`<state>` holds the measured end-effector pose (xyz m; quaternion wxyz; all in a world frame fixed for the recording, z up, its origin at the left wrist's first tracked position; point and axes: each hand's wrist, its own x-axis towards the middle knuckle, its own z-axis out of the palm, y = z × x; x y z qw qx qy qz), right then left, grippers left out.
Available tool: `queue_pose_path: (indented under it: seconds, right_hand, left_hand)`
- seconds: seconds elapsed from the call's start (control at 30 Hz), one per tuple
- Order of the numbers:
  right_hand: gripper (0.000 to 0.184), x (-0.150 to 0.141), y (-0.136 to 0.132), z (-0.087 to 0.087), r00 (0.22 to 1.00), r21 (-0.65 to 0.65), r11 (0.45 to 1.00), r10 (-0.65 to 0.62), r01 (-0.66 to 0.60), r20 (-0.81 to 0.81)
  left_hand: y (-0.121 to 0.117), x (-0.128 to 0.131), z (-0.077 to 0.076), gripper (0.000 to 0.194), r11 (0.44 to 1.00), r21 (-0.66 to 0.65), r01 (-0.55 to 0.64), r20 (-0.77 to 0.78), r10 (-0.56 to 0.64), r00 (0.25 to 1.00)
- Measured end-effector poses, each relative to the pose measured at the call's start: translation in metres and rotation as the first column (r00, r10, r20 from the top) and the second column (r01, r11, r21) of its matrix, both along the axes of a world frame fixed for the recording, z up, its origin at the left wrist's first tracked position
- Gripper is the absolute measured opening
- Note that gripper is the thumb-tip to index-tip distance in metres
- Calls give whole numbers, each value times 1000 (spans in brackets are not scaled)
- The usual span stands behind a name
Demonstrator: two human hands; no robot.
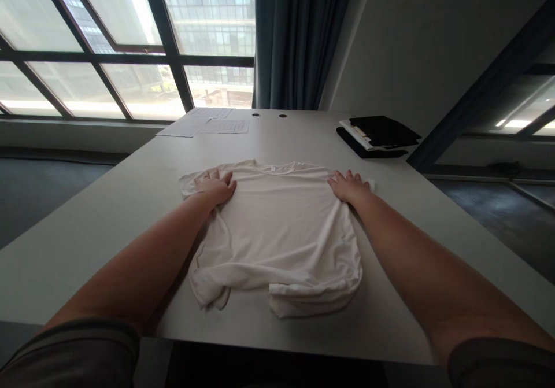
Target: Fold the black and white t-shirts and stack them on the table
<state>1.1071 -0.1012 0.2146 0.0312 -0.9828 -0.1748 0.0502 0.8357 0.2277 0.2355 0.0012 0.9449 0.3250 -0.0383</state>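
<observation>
A white T-shirt (281, 220) lies spread on the white table, its neckline pointing away from me. Flat on its left sleeve and shoulder rests my left hand (217, 187), fingers spread. My right hand (349, 187) presses on the right sleeve in the same way, fingers apart, covering part of it. Wrinkles run across the shirt's lower half. The hem is bunched and partly turned over, with a thick fold at the near right and a loose corner at the near left.
The white table (403, 249) has its near edge just below the shirt. Sheets of paper (228, 125) lie at the far left. A stack of black folders (381, 132) with white papers sits at the far right. Behind are a blue curtain (299, 41) and windows.
</observation>
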Motion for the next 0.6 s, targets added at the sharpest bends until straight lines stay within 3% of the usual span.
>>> queue_pose_path:
  seconds: [0.1, 0.17, 0.23, 0.37, 0.47, 0.6]
  right_hand:
    - [74, -5, 30, 9, 967, 22, 980, 193, -199, 164]
    - [75, -4, 58, 13, 896, 26, 909, 406, -417, 182]
    - [77, 2, 85, 12, 839, 37, 840, 537, -542, 93]
    - [77, 28, 118, -1, 821, 14, 822, 570, -569, -33]
    - [76, 44, 122, -10, 835, 6, 835, 551, -551, -14]
    - [79, 51, 119, -10, 865, 7, 865, 502, -502, 10]
  left_hand:
    - [-10, 29, 10, 70, 976, 105, 192, 52, -198, 979]
    - [-8, 57, 14, 71, 952, 95, 291, 37, -296, 955]
    - [2, 85, 11, 73, 947, 30, 320, -27, -320, 947]
    - [32, 119, -7, 76, 942, -74, 327, -70, -332, 941]
    - [46, 122, -18, 77, 951, -92, 295, -45, -300, 953]
    - [51, 118, -19, 79, 955, -77, 285, -13, -287, 958]
